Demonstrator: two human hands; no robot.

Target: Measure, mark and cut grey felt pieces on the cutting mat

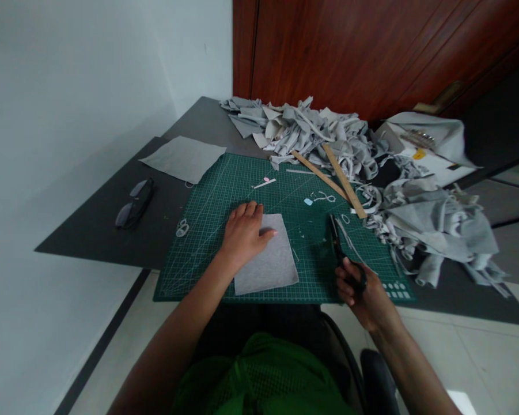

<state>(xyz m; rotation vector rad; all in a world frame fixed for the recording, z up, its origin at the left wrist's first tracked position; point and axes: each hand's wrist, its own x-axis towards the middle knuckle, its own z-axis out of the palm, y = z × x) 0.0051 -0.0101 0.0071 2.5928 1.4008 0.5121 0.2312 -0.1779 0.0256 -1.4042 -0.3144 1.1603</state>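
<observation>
My left hand lies flat, fingers stretched out, on the upper left part of a grey piece of fabric. That piece rests on a green cutting mat near its front edge. To the right, my right hand grips black-handled scissors by the finger loops. The blades point away from me, over the mat and apart from the fabric. Thin fabric strips lie just right of the blades.
Two wooden rulers lie crosswise on the mat's far right. Behind them a heap of grey scraps spreads along the table. More cloth and a white box stand at right. Eyeglasses and another fabric sheet lie at left.
</observation>
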